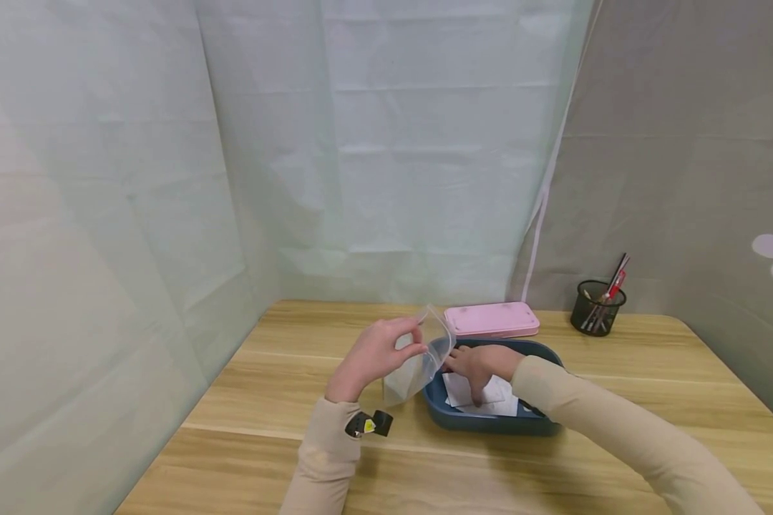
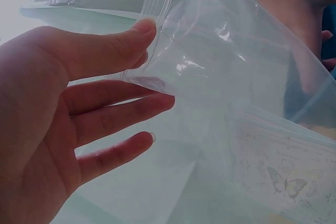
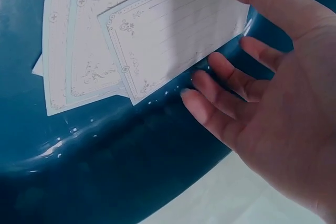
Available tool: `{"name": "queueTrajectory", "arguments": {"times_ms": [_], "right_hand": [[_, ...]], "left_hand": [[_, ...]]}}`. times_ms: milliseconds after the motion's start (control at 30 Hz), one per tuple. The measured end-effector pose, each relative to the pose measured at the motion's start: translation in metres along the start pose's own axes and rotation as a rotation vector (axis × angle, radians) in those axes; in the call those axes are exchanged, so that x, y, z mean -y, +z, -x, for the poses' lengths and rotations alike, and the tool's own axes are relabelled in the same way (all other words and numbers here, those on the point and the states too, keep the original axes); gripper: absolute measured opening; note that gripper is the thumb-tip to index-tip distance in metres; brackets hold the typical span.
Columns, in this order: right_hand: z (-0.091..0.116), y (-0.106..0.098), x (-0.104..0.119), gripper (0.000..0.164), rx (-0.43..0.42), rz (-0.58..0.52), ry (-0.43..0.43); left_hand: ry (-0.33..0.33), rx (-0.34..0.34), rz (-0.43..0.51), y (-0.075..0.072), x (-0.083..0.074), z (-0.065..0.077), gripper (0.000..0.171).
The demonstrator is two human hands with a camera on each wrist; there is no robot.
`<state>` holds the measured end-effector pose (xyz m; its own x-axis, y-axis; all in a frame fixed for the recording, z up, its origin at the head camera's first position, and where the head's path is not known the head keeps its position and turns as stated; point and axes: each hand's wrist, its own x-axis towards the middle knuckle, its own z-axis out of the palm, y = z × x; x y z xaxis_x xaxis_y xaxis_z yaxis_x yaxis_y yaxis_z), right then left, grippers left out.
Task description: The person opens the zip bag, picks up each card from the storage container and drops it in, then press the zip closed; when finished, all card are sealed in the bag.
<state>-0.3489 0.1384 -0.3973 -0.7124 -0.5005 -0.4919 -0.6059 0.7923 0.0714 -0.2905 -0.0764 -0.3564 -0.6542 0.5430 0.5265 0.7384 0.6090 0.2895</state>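
My left hand (image 1: 373, 354) pinches a clear zip bag (image 1: 401, 385) by its sealing edge, between thumb and index finger. Through the plastic in the left wrist view shows a card with a butterfly print (image 2: 286, 179). Inside the dark blue basin (image 1: 496, 424), my right hand (image 1: 483, 362) reaches over several pale printed cards (image 3: 86, 69). They lie overlapping on the basin's bottom. In the right wrist view the top lined card (image 3: 163, 40) has my thumb over its edge, while the loosely bent fingers stand beside its lower edge.
Behind the basin lies a pink case (image 1: 492, 319). A black mesh pen cup (image 1: 596, 313) with pens stands at the back right of the wooden table (image 1: 258, 400). Fabric curtains (image 1: 412, 179) rise along the back and sides.
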Motion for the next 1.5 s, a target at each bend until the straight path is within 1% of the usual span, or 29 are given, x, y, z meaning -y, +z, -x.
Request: {"name": "queueTrajectory", "arguments": {"times_ms": [100,200,333,467,600,733,800,867,967,1067,1167,1300,1500], "right_hand": [[0.001,0.0,-0.003,0.097,0.011,-0.057,-0.007],[0.003,0.0,-0.006,0.095,0.016,-0.123,-0.033],[0.007,-0.002,-0.008,0.096,0.002,-0.181,-0.055],[0.012,-0.004,-0.011,0.099,-0.011,-0.196,-0.064],[0.018,-0.007,-0.015,0.094,-0.032,-0.147,-0.113],[0.023,-0.011,-0.019,0.079,-0.094,-0.092,-0.186],[0.025,-0.013,-0.021,0.075,-0.136,-0.099,-0.222],[0.028,-0.015,-0.023,0.076,-0.177,-0.114,-0.253],[0.03,-0.015,-0.027,0.083,-0.215,-0.163,-0.287],[0.03,-0.013,-0.03,0.085,-0.24,-0.209,-0.289],[0.029,-0.008,-0.031,0.073,-0.264,-0.238,-0.277],[0.029,-0.005,-0.032,0.05,-0.311,-0.222,-0.27],[0.034,-0.011,-0.04,0.024,-0.44,-0.161,-0.35]], "left_hand": [[-0.002,0.002,-0.004,0.002,0.001,-0.001,0.014],[-0.005,0.005,-0.013,0.003,0.001,-0.001,0.014],[-0.001,0.005,-0.018,0.003,0.001,-0.002,0.015],[0.0,0.006,-0.024,0.004,0.001,-0.001,0.015],[0.0,0.002,-0.033,0.005,0.001,-0.001,0.015],[-0.005,0.0,-0.029,0.005,0.002,-0.001,0.016],[-0.009,0.004,-0.025,0.004,0.002,-0.001,0.015],[-0.014,0.009,-0.022,0.004,0.002,-0.001,0.015],[-0.012,0.01,-0.016,0.003,0.002,-0.001,0.015],[-0.01,0.008,-0.009,0.002,0.002,-0.001,0.016],[-0.013,0.008,-0.013,0.001,0.001,0.0,0.016],[-0.02,0.01,-0.021,0.0,0.001,0.0,0.015],[-0.022,0.0,-0.028,-0.001,0.002,0.0,0.015]]}}
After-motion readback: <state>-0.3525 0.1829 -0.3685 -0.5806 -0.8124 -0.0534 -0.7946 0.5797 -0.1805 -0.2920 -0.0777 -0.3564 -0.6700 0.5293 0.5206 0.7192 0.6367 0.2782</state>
